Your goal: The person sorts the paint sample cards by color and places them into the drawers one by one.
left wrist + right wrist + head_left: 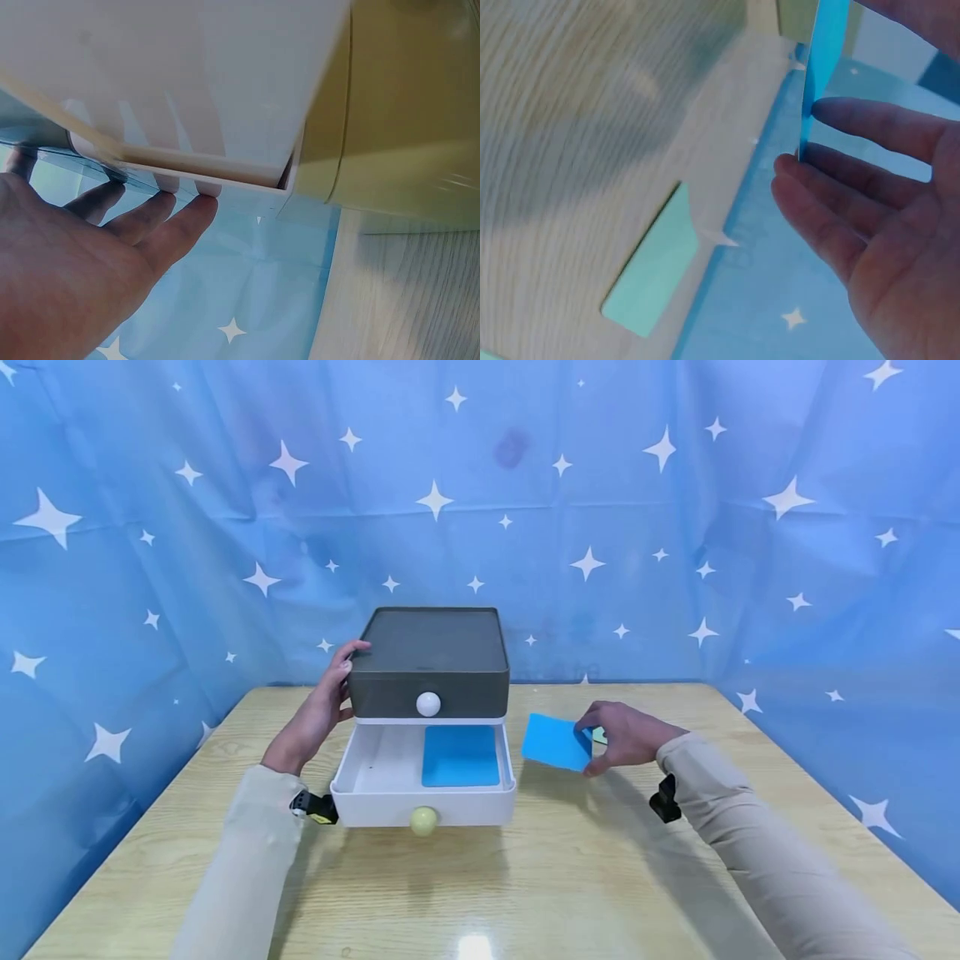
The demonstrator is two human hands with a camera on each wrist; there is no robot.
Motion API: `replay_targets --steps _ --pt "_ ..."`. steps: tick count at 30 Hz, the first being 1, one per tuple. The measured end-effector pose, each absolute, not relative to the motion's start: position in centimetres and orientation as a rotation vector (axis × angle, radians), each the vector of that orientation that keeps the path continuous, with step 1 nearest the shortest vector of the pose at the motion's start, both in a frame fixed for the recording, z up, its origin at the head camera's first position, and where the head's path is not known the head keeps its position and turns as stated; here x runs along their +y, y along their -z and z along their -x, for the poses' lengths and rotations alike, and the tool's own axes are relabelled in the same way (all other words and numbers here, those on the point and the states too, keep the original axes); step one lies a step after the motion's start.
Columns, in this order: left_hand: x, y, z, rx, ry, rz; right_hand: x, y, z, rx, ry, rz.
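Observation:
A two-drawer desktop box has a dark grey upper part (pixel 429 643) and a white lower drawer (pixel 375 810) pulled out toward me. Inside that drawer, a flat blue square (pixel 461 756) lies on the right side. My left hand (pixel 318 710) touches the box's left side, its fingers spread and fairly straight; in the left wrist view the fingertips (pixel 206 206) meet the wall. To the right of the drawer, my right hand (pixel 626 735) pinches a thin blue sheet (pixel 555 742) by its right edge, tilted above the table. In the right wrist view that sheet (pixel 825 60) appears nearly edge-on.
A light green rectangular piece (pixel 652 262) lies on the wooden table (pixel 600 877), mostly behind my right hand in the head view. The upper drawer has a white knob (pixel 428 703), the lower a yellow-green one (pixel 423 821). A blue star-patterned curtain (pixel 510 552) surrounds the table.

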State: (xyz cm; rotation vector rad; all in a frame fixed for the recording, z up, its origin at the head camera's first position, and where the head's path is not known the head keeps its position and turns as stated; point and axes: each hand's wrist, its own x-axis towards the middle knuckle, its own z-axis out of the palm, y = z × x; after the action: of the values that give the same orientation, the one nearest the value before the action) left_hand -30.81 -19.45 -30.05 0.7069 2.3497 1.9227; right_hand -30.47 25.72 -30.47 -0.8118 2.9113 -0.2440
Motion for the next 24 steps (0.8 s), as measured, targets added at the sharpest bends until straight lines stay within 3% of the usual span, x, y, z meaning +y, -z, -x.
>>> replay_targets --steps 24 --pt "-19.5 30.0 30.7 2.343 -1.939 -0.687 26.3 25.2 24.8 2.802 0.398 0.962"
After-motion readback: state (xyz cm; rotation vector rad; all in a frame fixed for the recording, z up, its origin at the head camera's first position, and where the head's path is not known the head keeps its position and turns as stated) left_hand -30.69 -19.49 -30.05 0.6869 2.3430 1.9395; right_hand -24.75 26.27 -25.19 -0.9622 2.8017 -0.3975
